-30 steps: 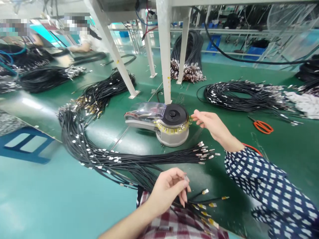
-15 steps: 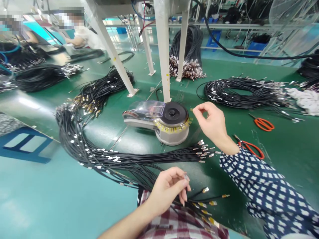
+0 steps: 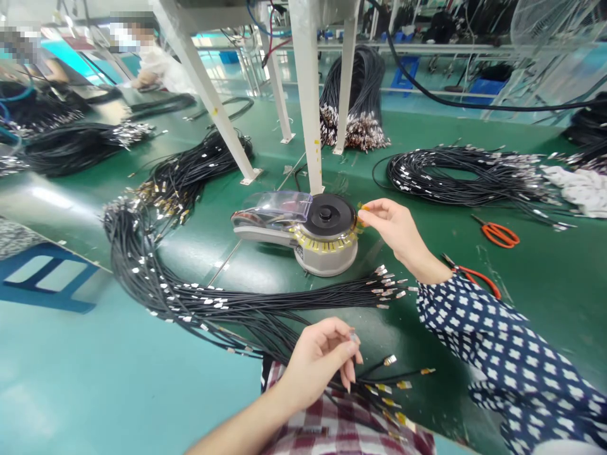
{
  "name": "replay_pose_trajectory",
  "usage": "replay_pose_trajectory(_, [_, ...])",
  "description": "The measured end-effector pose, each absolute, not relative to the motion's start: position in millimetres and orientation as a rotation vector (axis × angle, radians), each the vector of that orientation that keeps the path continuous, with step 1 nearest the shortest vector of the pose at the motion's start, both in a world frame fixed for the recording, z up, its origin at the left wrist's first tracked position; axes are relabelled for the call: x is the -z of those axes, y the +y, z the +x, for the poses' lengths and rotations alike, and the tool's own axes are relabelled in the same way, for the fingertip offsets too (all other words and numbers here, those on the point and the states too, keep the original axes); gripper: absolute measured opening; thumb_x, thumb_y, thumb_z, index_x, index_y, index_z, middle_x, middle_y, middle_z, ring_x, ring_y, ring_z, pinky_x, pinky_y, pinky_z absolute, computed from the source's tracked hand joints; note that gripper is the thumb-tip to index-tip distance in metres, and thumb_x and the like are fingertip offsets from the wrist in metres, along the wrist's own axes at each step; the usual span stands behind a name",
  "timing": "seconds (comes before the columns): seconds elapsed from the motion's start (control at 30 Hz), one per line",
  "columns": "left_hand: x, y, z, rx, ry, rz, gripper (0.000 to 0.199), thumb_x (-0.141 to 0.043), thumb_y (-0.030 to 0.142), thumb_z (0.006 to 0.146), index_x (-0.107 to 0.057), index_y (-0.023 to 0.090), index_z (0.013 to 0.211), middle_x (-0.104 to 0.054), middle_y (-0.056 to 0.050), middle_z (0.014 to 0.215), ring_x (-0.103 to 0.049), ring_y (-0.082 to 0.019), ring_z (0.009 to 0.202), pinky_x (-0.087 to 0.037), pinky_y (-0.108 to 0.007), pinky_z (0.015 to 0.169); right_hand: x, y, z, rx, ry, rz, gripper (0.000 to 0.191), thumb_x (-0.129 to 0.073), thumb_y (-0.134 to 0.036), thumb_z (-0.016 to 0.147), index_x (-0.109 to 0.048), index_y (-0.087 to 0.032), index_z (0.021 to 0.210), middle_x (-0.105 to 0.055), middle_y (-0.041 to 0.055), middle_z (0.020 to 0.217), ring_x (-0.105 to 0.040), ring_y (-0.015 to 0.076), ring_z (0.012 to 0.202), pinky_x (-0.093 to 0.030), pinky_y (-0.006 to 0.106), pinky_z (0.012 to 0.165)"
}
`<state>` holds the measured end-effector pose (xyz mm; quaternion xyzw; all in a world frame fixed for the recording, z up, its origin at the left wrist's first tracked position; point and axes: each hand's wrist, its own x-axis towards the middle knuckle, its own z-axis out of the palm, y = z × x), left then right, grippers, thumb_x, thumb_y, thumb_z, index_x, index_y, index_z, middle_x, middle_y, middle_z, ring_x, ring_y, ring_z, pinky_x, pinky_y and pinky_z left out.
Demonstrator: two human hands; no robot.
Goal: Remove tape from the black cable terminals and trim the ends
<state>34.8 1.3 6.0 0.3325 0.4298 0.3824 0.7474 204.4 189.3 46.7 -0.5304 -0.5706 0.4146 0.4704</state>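
My right hand (image 3: 396, 230) is at the right edge of a round tape dispenser (image 3: 327, 256), thumb and forefinger pinched on a small piece of yellow tape (image 3: 363, 208). Short yellow strips (image 3: 327, 243) line the dispenser's rim below its black disc. Close to my body, my left hand (image 3: 322, 357) is closed with a small silvery cable end (image 3: 353, 337) at its fingertips. The rest of that cable is hidden by the hand. Under and beside it, black cables with yellow-wrapped ends (image 3: 386, 388) lie across my lap and the table edge.
A black cable bundle (image 3: 294, 297) curves in front of the dispenser. Orange-handled scissors (image 3: 500, 235) and red-handled pliers (image 3: 478, 278) lie at right. A coiled cable bundle (image 3: 441, 177) sits behind them. White metal legs (image 3: 306, 107) stand behind the dispenser. People sit far left.
My right hand has moved slightly left and down to the dispenser's rim, its fingers straighter. My left hand stays in place. The view has shifted a little.
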Motion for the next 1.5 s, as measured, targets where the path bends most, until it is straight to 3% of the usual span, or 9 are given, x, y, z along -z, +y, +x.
replay_pose_trajectory(0.17, [-6.5,1.9,35.4,-0.833,0.945,0.737,0.041,-0.079,0.049,0.073,-0.058,0.014,0.078,-0.068,-0.004,0.066,-0.059,-0.01,0.043,-0.049,-0.02,0.04,-48.9,186.8,202.0,-0.805,-1.524,-1.263,0.017,-0.071,-0.023,0.073,-0.064,-0.019,0.088,-0.068,0.0015,0.075,-0.065,0.0186,0.071,-0.05,0.033,0.072])
replay_pose_trajectory(0.33, [-9.0,2.5,33.9,-0.866,0.957,0.74,0.04,-0.078,0.048,0.075,-0.059,0.013,0.08,-0.068,-0.004,0.066,-0.059,-0.009,0.044,-0.05,-0.019,0.041,-63.1,148.2,203.9,-0.36,-1.675,-1.217,0.013,-0.062,-0.023,0.087,-0.066,-0.023,0.099,-0.07,0.0042,0.093,-0.065,0.0213,0.086,-0.047,0.035,0.082])
replay_pose_trajectory(0.4, [-9.8,4.0,32.4,-0.896,0.959,0.735,0.037,-0.077,0.045,0.077,-0.06,0.013,0.086,-0.068,-0.003,0.067,-0.059,-0.009,0.043,-0.05,-0.019,0.04,-62.8,123.3,209.0,-0.569,-1.685,-1.195,0.013,-0.065,-0.027,0.087,-0.066,-0.023,0.099,-0.069,0.0037,0.09,-0.064,0.0204,0.083,-0.047,0.033,0.075])
replay_pose_trajectory(0.47, [-10.2,6.0,31.0,-0.926,0.949,0.72,0.036,-0.077,0.041,0.079,-0.059,0.015,0.096,-0.068,-0.002,0.067,-0.06,-0.01,0.042,-0.051,-0.02,0.039,-56.1,97.6,215.1,-0.99,-1.692,-1.187,0.013,-0.068,-0.034,0.086,-0.067,-0.022,0.093,-0.069,0.0035,0.085,-0.063,0.0196,0.078,-0.047,0.031,0.069])
replay_pose_trajectory(0.6, [-10.8,8.3,29.3,-0.935,0.952,0.686,0.037,-0.076,0.035,0.08,-0.056,0.016,0.105,-0.069,-0.001,0.066,-0.061,-0.011,0.041,-0.051,-0.02,0.038,-33.3,57.8,221.3,-1.442,-1.65,-1.198,0.019,-0.067,-0.038,0.087,-0.067,-0.02,0.08,-0.068,0.0035,0.081,-0.061,0.019,0.077,-0.046,0.032,0.072])
replay_pose_trajectory(0.83, [-14.8,7.2,29.8,-0.908,0.987,0.676,0.037,-0.077,0.031,0.079,-0.059,0.014,0.106,-0.069,-0.001,0.064,-0.062,-0.013,0.041,-0.054,-0.022,0.038,-16.6,42.5,213.6,-1.485,-1.648,-1.172,0.013,-0.069,-0.029,0.085,-0.066,-0.021,0.075,-0.065,0.0023,0.082,-0.059,0.0187,0.08,-0.042,0.032,0.074])
replay_pose_trajectory(1.5, [-13.6,6.7,29.0,-0.899,0.977,0.682,0.03,-0.076,0.025,0.081,-0.061,0.015,0.105,-0.068,0.0,0.062,-0.064,-0.013,0.041,-0.055,-0.021,0.039,-18.0,40.4,207.7,-1.49,-1.629,-1.135,0.013,-0.069,-0.023,0.085,-0.065,-0.02,0.073,-0.064,0.0022,0.079,-0.06,0.0169,0.078,-0.046,0.032,0.076])
